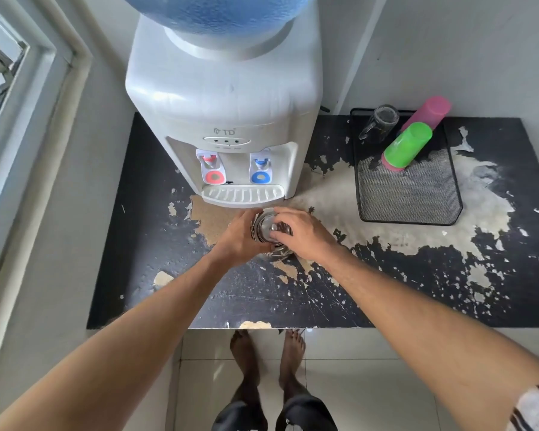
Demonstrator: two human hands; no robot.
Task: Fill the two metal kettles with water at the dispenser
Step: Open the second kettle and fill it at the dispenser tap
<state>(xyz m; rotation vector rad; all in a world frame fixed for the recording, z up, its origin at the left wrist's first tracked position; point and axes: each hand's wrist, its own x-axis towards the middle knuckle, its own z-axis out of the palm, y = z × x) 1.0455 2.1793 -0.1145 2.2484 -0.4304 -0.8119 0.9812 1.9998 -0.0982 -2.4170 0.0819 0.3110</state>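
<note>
A window frame [28,98] is running down the left edge. The dispenser [224,126] is standing at the back of the black, peeling table [293,300], its red tap [211,168] left of its blue tap [262,168]. Just before its drip tray [241,194], one kettle [269,233] is sitting on the table. The left hand [238,236] is wrapping curled fingers around the kettle's side; the right hand [299,233] is pinching the lid knob [274,227]. Farther right, a mesh tray [411,197] is holding a glass [378,121] and pink and green cups [408,144].
</note>
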